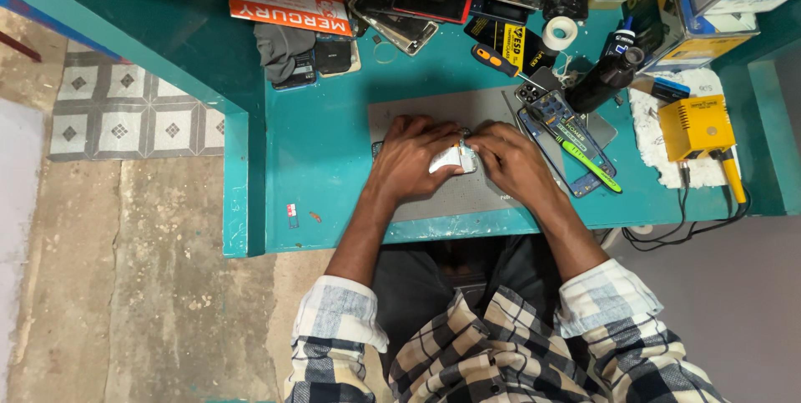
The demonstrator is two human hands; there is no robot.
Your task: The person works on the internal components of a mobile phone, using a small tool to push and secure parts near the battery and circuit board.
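My left hand [415,157] and my right hand [509,161] meet over a grey work mat [434,107] on a teal bench [321,161]. Between their fingers sits a small white part [455,159], gripped from both sides. Most of the part is hidden by my fingers. Just right of my right hand lies an opened phone [561,132] with its board showing, and a green-handled tool [591,166] rests across it.
A screwdriver with an orange and black handle [494,59] lies behind the mat. Phones and parts are piled at the back [417,2]. A dark bottle [607,78], a tape roll [560,32] and a yellow box with a cable [697,126] stand to the right.
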